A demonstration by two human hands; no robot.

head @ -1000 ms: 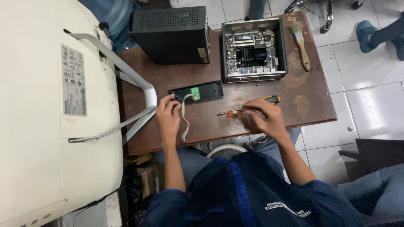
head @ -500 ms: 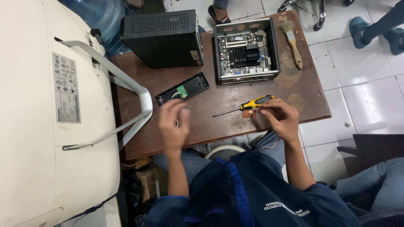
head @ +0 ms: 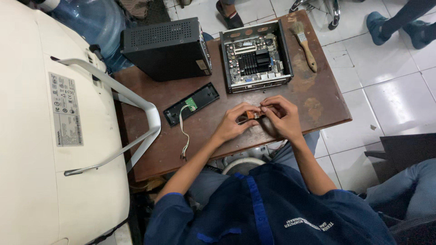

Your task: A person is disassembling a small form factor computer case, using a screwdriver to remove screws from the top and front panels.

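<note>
Both hands' grip (head: pixel 260 114) pinches a small orange part (head: pixel 252 115) (fingertips meeting).

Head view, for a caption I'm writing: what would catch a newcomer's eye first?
The two hands, left hand and right hand, meet over a small orange-handled screwdriver at the near edge of the brown table. Just beyond them sits an opened computer case with its circuit board bare; a black cover stands left of it.

The left hand (head: pixel 232 123) has left the cable and joined the right hand (head: pixel 281 117) on the screwdriver (head: pixel 252 115).
</note>
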